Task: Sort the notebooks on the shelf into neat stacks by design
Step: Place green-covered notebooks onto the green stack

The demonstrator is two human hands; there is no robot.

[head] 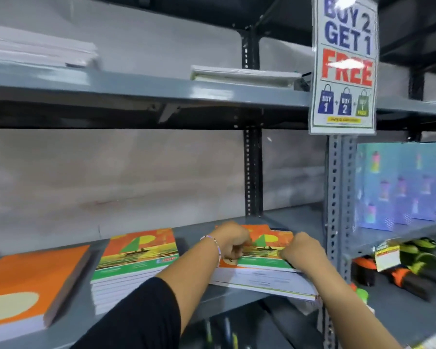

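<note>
Both hands, left (233, 244) and right (301, 249), pinch the top sailboat notebook (263, 241) at twelve o'clock, spine running three-to-nine.

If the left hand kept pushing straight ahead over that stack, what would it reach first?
Probably nothing close: beyond the left hand and the boat-cover notebooks, bare shelf runs to the back panel. Depth is uncertain.

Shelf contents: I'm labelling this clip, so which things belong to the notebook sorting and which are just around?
Job: untidy right stack, both hands on it; neat boat-cover stack; orange stack.
Around: promo sign; blue boxes; upper-shelf papers.
</note>
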